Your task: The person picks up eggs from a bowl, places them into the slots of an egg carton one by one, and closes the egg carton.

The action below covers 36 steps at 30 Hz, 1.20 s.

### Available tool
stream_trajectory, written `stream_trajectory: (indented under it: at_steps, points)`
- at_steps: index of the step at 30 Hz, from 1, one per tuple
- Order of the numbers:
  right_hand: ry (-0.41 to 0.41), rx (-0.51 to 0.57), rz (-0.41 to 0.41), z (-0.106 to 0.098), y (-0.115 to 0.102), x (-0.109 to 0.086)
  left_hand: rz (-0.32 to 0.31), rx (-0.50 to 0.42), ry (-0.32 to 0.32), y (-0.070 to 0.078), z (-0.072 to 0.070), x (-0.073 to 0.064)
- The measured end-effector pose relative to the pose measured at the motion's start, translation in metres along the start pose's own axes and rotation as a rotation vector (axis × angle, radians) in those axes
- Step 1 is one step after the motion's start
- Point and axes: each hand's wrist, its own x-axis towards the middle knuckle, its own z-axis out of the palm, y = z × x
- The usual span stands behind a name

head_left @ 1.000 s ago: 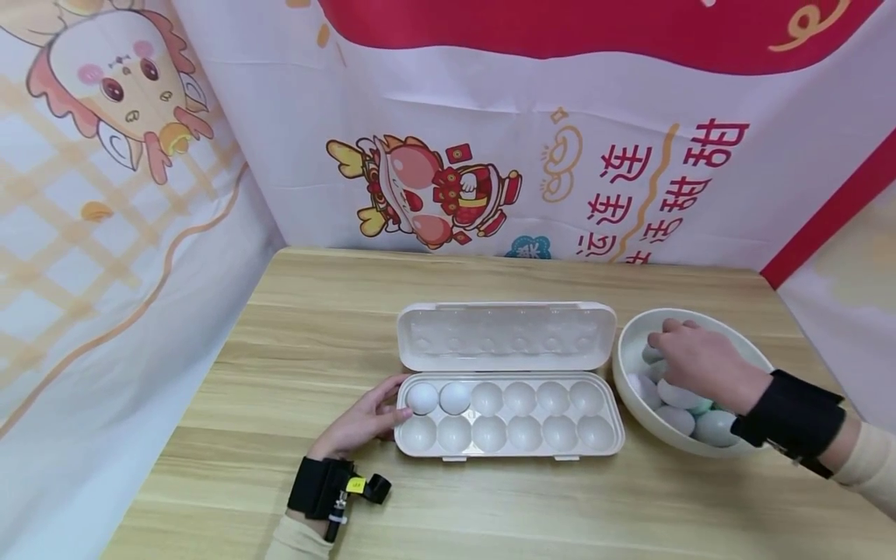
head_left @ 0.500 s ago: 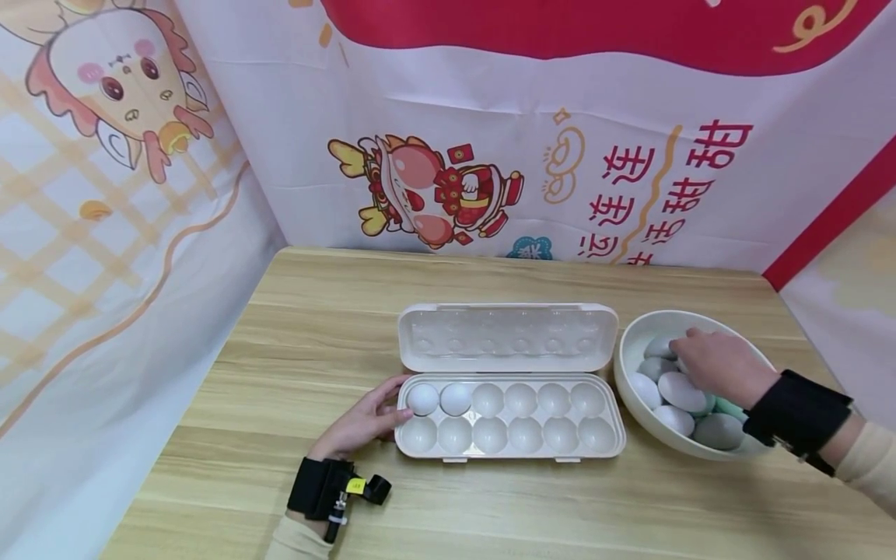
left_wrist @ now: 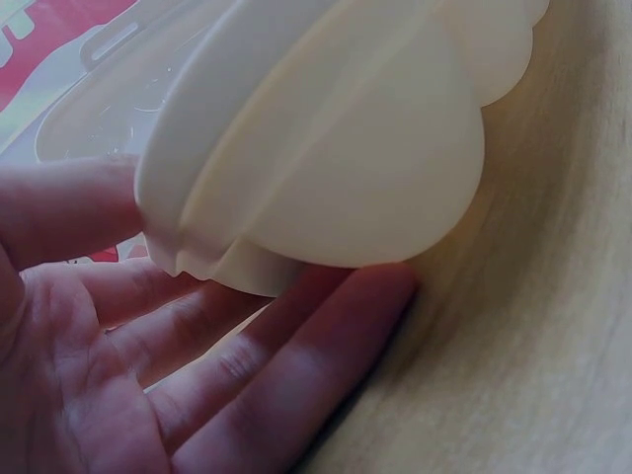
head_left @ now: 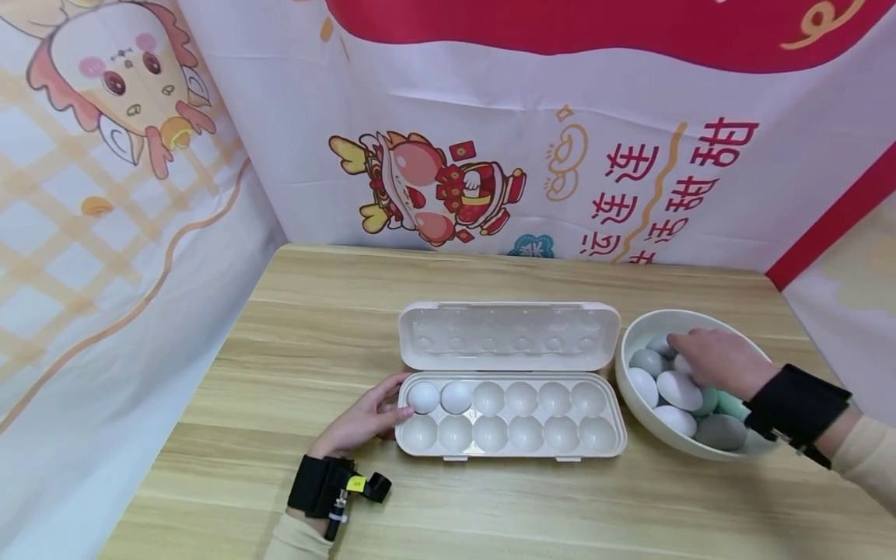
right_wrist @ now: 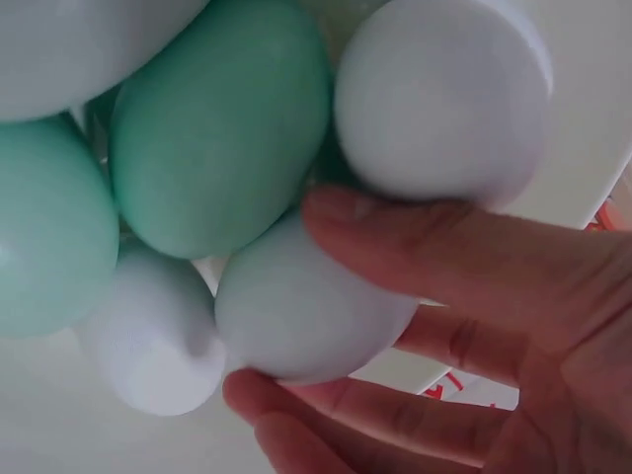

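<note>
With its thumb over the rim and fingers under the rounded cups, my left hand [head_left: 364, 420] holds the left end of an open egg carton [head_left: 526, 434]. Two white eggs sit side by side in the back row's leftmost cups, one of them at the corner [head_left: 423, 397]. My right hand [head_left: 724, 362] reaches into a white bowl [head_left: 637, 337] of white, grey and green eggs. In the right wrist view its thumb and fingers pinch a pale white egg [right_wrist: 296, 316] among the others. Green eggs [right_wrist: 222, 128] lie beside it.
The carton's lid [head_left: 507, 338] stands folded back behind the cups. The bowl is close to the carton's right end on a wooden table [head_left: 315, 327]. Printed cloth [head_left: 294, 117] hangs behind and at the sides.
My right hand has shifted slightly to the right inside the bowl, and several eggs there have moved and come into view. The left hand and carton stay in place.
</note>
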Motion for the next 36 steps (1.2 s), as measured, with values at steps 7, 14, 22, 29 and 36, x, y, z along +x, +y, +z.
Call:
stream_trajectory:
  at_steps: [7,14,22,29,36]
  points:
    - [-0.040,0.057,-0.018,0.001,0.007,0.000,0.016,-0.006,-0.015,-0.001,0.000,0.000]
    - [-0.119,0.122,-0.008,0.000,0.012,0.001,0.017,-0.024,-0.025,-0.002,0.000,0.000]
    - [-0.156,0.221,0.054,-0.007,0.013,0.000,0.018,-0.012,-0.011,-0.001,0.000,-0.001]
    - [-0.160,0.240,0.084,-0.014,0.005,0.000,0.032,0.021,-0.003,-0.002,-0.001,0.000]
    - [-0.133,0.205,0.083,-0.018,0.001,0.000,0.028,0.042,0.003,0.000,-0.003,0.000]
